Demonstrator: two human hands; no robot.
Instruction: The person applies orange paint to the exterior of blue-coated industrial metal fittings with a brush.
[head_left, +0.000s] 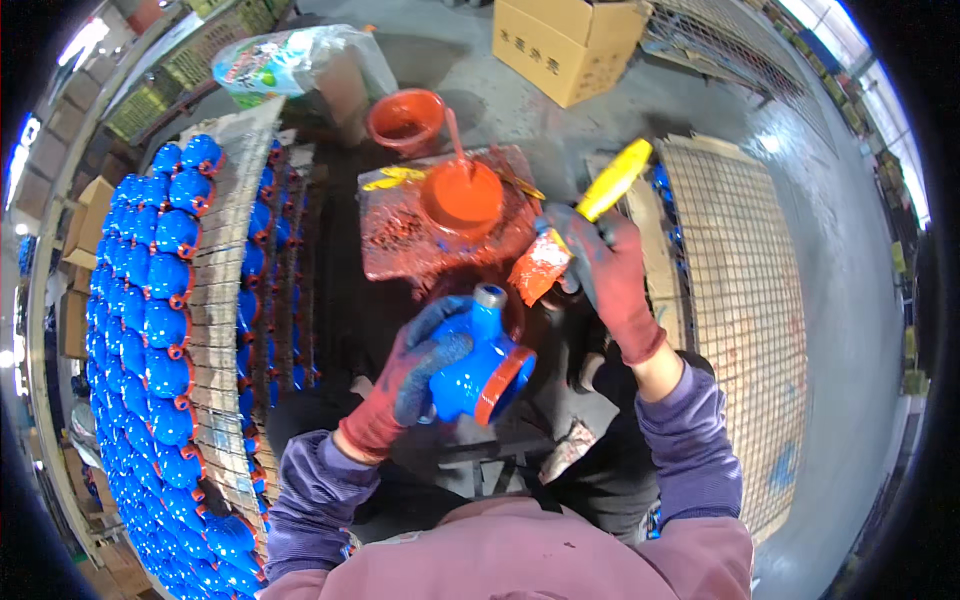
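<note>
A: What is being held nearest the body?

B: A blue fitting [462,375] is being held in front of the torso by the gloved left hand [415,365]. Its left side is being gripped, with the fingers closed on it. Its neck is being pointed away from the body, and its orange-rimmed mouth is being turned to the right.

A: And the right hand [608,258]?

B: A yellow-handled tool [617,180] is being gripped there, the glove closed on it. Its flat, orange-coated end is being aimed down and leftward, just beside the fitting. A gap is being shown between the two.

A: What is being noted at the sides?

B: On the left, rows of blue pieces [170,325] with orange rims are being recorded beside an upright panel [222,300]. On the right, a mesh rack [745,320] is being observed.

A: Beyond the hands?

B: A red-smeared board [385,220] is being noted. On it, a bowl [462,197] is being filled out by orange liquid, with a stick [455,135] being propped inside. Farther off, a red bucket [406,118] is being seen, then a clear plastic bag [345,60] at left and a carton [560,50] at right.
</note>
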